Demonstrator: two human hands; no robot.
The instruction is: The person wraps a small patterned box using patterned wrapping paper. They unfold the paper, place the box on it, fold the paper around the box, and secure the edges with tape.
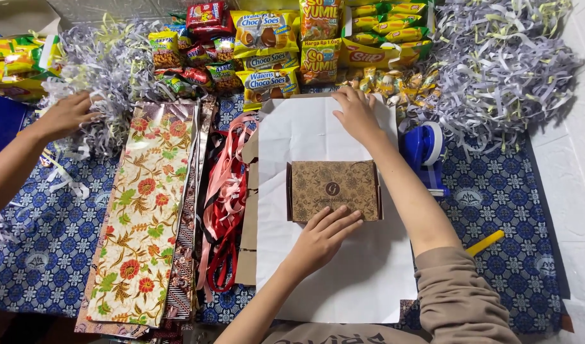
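From the head camera, a blue patterned cloth (pixel 509 210) covers the floor. Along its far edge lie snack packets (pixel 267 44) in a heap, with small wrapped sweets (pixel 394 83) beside them and a yellow display box (pixel 385 38) that holds more packets. Piles of shredded paper (pixel 503 64) sit at the far right corner and the far left. Left of the middle lie floral wrapping sheets (pixel 143 216) in a stack, and next to them a tangle of red and pink ribbons (pixel 225 210). A blue tape dispenser (pixel 426 150) stands just right of the white paper sheet (pixel 343 280), and a yellow stick (pixel 485 243) pokes out near the right sleeve.

The brown cardboard box (pixel 334 190) lies closed in the middle of the white sheet, nothing crowding it.

The left hand (pixel 324 232) rests flat on the near edge of the box, fingers (pixel 343 220) stretched and gripping nothing. The right hand (pixel 356 114) presses open-palmed on the far edge of the sheet, just short of the sweets. Another person's hand (pixel 66 114) reaches into the shredded paper at the far left.
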